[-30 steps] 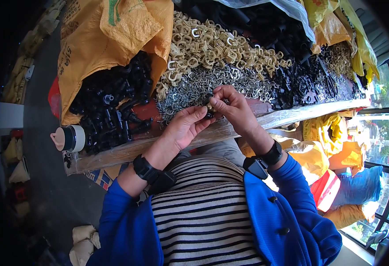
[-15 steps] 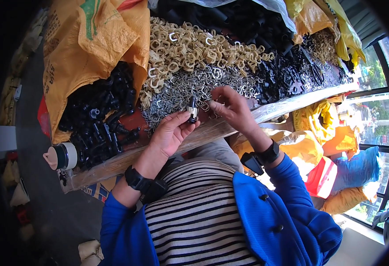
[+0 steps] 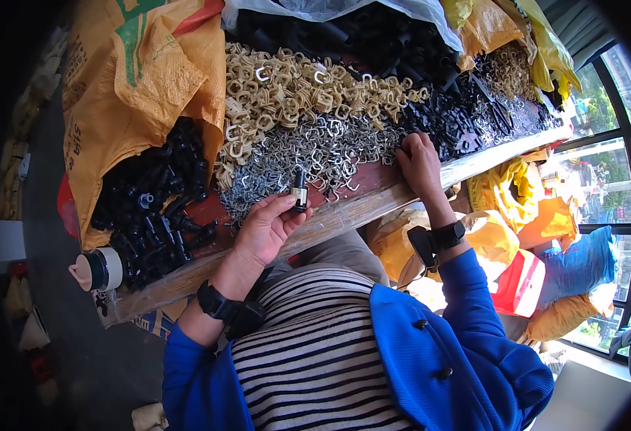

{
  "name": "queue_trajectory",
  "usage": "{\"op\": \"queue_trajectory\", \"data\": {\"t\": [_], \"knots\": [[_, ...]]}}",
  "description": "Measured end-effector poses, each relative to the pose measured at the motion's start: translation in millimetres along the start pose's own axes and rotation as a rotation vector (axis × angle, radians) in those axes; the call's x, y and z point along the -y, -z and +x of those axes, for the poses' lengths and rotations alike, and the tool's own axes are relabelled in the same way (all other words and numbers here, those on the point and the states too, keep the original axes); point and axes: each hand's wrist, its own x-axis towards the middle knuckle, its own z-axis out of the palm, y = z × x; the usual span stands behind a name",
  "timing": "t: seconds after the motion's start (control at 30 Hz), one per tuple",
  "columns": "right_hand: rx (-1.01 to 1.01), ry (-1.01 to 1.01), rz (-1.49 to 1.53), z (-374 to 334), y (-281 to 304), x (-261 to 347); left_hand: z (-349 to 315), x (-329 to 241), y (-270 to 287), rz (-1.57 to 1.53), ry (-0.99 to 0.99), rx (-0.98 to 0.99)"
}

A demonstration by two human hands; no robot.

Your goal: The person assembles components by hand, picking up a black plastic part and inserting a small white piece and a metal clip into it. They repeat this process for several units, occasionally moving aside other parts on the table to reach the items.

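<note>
My left hand (image 3: 266, 228) pinches a small black plastic fitting (image 3: 300, 179) between thumb and fingers, holding it upright above the near part of the table. A pale cream clip (image 3: 299, 194) sits around the fitting's middle. Further right, my right hand (image 3: 421, 167) rests with bent fingers at the near edge of a heap of small black pieces (image 3: 459, 129). Its fingertips press together, and whatever they grip is hidden. Between the hands and beyond lie many small silver metal hooks (image 3: 294, 154), with a pile of cream U-shaped clips (image 3: 279, 90) behind them.
An orange woven sack (image 3: 139, 93) spills black fittings (image 3: 154, 208) at the left. Near them, a round cream-and-dark container (image 3: 105, 269) sits by the table's wrapped front edge (image 3: 337, 228). Black tubes (image 3: 401, 43) are heaped at the back. Yellow sacks (image 3: 506, 194) stand at right.
My right hand has moved right, away from the fitting, to the edge of the black pieces. My left hand still holds the fitting upright. The view has shifted slightly.
</note>
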Motion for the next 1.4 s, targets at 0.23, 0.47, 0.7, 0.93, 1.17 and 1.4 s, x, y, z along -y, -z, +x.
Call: {"op": "queue_trajectory", "data": {"t": [0.23, 0.47, 0.7, 0.93, 1.17, 1.4], "knots": [[-0.119, 0.159, 0.279, -9, 7, 12, -6, 1, -2, -0.001, -0.012, 0.000], [0.432, -0.094, 1.035, -25, 12, 72, -16, 2, 10, -0.001, -0.016, 0.007], [0.632, 0.115, 1.159, -52, -9, 147, -31, -2, 20, -0.014, 0.033, 0.062], [0.533, 0.214, 0.874, -57, -18, 164, -36, -5, 34, -0.051, 0.041, 0.074], [0.224, 0.463, 0.658, -66, -26, 164, -32, -4, 38, -0.036, 0.065, 0.116], [0.198, 0.643, 0.654, -43, -18, 149, -25, -11, 23, 0.060, 0.060, 0.097]]}}
